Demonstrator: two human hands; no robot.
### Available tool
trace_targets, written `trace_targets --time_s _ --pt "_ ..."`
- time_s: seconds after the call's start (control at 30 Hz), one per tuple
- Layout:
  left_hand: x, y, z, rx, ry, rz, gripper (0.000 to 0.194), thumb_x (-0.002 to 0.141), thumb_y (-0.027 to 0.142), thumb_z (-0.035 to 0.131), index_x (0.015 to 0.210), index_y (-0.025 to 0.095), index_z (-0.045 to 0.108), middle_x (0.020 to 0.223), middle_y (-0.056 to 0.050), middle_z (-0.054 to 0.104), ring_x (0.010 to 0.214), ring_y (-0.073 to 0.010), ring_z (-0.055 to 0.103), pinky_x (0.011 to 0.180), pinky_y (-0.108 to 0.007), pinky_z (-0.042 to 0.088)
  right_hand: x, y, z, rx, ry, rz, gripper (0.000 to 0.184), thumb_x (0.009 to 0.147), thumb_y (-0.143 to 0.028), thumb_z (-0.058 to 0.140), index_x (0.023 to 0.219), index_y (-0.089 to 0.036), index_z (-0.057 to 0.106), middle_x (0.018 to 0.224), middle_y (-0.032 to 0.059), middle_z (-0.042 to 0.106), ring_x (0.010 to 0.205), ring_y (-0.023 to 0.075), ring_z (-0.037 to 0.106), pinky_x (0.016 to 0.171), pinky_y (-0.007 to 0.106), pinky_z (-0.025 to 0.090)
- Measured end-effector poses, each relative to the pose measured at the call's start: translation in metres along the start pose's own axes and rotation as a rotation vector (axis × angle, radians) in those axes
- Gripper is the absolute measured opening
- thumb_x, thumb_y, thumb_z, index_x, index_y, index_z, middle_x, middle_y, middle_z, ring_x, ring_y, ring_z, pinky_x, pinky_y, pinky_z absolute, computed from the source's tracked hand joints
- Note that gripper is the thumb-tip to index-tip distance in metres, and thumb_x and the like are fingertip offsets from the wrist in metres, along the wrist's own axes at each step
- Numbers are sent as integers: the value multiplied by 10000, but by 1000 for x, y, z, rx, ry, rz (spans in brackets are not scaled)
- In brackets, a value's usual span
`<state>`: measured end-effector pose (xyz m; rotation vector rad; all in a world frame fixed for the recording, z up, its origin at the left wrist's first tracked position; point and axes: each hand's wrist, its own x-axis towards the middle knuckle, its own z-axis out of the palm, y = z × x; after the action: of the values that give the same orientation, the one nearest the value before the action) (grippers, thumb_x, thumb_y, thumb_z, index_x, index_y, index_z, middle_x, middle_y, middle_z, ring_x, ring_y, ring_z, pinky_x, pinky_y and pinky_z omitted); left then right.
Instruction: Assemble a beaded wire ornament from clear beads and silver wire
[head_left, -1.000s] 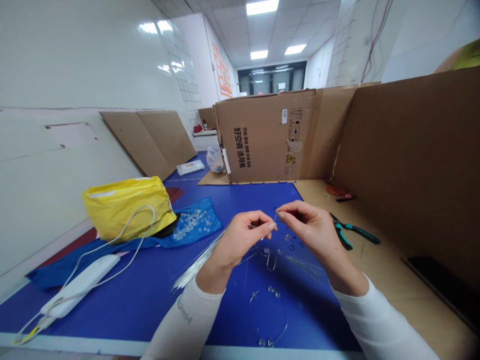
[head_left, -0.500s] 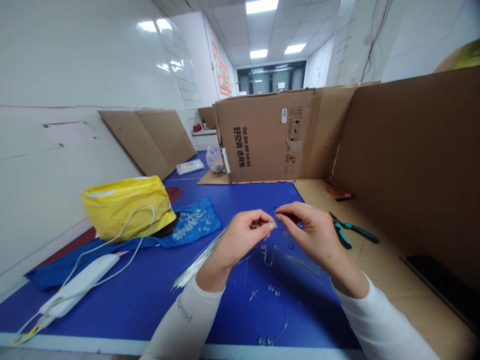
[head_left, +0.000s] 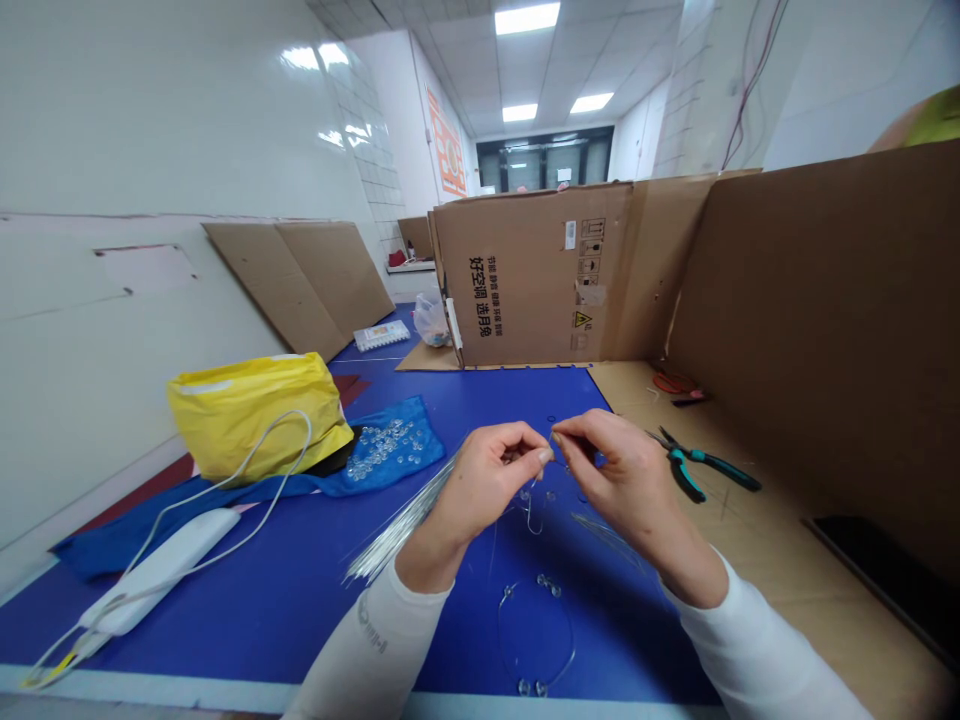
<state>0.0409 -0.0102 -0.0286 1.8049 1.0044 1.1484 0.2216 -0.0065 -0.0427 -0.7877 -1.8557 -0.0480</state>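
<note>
My left hand (head_left: 495, 480) and my right hand (head_left: 628, 485) meet fingertip to fingertip over the blue table. Each is closed in a pinch on a thin wire, mostly hidden by the fingers. Under the left fingertips a bent wire (head_left: 534, 522) hangs or lies beside a few clear beads; I cannot tell whether it joins the held wire. Closer to me lies a wire ring (head_left: 573, 640) strung with several clear beads. A bundle of straight silvery wires (head_left: 401, 520) reaches under my left forearm, and thinner wires (head_left: 604, 535) lie by my right wrist.
Clear beads (head_left: 386, 447) rest on a blue cloth beside a yellow bag (head_left: 259, 415). A white power strip (head_left: 161, 570) with its cable is at the left. Teal-handled pliers (head_left: 720, 468) lie on cardboard at the right, near a black flat object (head_left: 885, 570). Cardboard walls (head_left: 525, 280) enclose the back.
The right hand has turned slightly, its fingertips now nearer the left ones. The left hand stays almost in place, still pinching. The view has shifted a little.
</note>
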Motion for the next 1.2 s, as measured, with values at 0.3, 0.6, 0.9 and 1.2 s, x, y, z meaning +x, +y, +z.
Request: trace_targets --time_s 0.3,0.6,0.9,1.2 --pt "-1 2 7 -32 48 29 192 868 267 665 706 163 658 648 13 617 618 -122 527 607 -252 386 -3 -8 14 132 146 195 133 903 -145 644 811 -198 723 692 5 725 599 136 638 573 252 471" --pt "0 2 7 -83 45 -42 217 848 303 696 684 162 668 628 5 629 600 -118 514 602 -257 371 2 -8 9 379 46 517 140 853 -291 673 800 -202 768 705 20 748 607 154 642 595 288 490" --pt "4 -2 1 -294 -52 -183 200 822 342 754 771 152 717 616 11 620 542 -93 422 525 -246 276 14 8 -12 604 -173 612 197 791 -388 742 830 -208 810 654 3 700 558 122 537 506 258 396" --pt "2 -3 3 -299 -69 -165 199 842 344 756 791 158 708 637 17 615 552 -88 410 536 -244 281 15 6 -7 716 -150 649 157 749 -357 756 769 -202 772 575 -28 624 514 105 473 481 253 368"
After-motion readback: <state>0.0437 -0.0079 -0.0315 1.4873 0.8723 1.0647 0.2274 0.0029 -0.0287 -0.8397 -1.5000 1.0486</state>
